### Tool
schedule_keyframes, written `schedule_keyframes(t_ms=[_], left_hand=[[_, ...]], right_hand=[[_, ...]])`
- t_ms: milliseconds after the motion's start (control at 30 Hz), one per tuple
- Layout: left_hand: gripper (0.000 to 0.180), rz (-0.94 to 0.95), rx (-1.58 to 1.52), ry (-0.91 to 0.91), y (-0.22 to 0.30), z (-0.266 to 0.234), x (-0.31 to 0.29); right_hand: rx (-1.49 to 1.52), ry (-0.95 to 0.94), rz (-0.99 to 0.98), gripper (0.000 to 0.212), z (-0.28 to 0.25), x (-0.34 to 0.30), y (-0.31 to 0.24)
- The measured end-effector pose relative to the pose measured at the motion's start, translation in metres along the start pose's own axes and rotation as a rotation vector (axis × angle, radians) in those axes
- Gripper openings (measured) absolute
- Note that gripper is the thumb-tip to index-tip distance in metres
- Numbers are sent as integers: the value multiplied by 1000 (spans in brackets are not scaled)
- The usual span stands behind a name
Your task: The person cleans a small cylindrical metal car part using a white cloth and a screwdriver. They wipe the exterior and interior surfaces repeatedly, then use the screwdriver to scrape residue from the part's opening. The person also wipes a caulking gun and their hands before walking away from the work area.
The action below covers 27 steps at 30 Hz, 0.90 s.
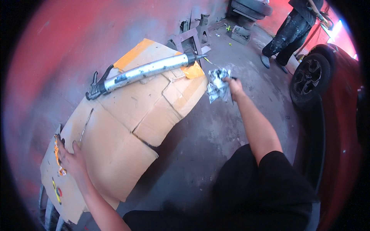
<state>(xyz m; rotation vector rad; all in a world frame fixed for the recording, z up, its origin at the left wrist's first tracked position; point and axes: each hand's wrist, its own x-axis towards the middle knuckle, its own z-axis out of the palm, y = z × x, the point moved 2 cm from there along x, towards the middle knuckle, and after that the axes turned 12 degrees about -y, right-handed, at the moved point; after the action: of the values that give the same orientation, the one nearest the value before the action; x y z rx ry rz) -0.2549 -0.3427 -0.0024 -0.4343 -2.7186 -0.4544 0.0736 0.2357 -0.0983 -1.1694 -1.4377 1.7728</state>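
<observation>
My right hand (236, 89) reaches out past the cardboard's far right corner. Its fingers are closed on a crumpled silver foil (219, 86), along with something dark that barely shows. At the left, my left hand (72, 159) is over the cardboard (111, 150), its fingers curled at a crumpled orange wrapper (58, 154). A thin metal rod (87, 122) runs up from beside the left thumb; whether the hand grips it, I cannot tell. Across the cardboard's far part lies a caulking gun (146, 71) with a silver barrel, black handle and dark nozzle.
A yellow cutter knife (56, 190) and a small red ring (59, 191) are at the cardboard's near left. Metal stands (190, 36) stand behind. A person (295, 32) is at the far right, near a red car (343, 111). Tires (250, 8) are stacked at the back.
</observation>
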Motion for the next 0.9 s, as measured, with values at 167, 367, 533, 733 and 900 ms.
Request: schedule_keyframes(t_ms=[167, 367, 533, 733, 900], left_hand=[[56, 133, -120, 114, 59, -8, -65], [63, -156, -506, -955, 222, -77, -225], [62, 129, -318, -1112, 285, -150, -179], [56, -539, -632, -953, 308, -166, -95], [62, -500, -193, -968, 252, -145, -111]], right_hand=[[-347, 293, 184, 70, 2, 0, 59], [-265, 410, 191, 72, -53, -95, 44], [-243, 551, 482, 65, -137, -191, 52], [-270, 633, 634, 65, -210, -233, 11], [-266, 293, 633, 60, -198, -156, -40]])
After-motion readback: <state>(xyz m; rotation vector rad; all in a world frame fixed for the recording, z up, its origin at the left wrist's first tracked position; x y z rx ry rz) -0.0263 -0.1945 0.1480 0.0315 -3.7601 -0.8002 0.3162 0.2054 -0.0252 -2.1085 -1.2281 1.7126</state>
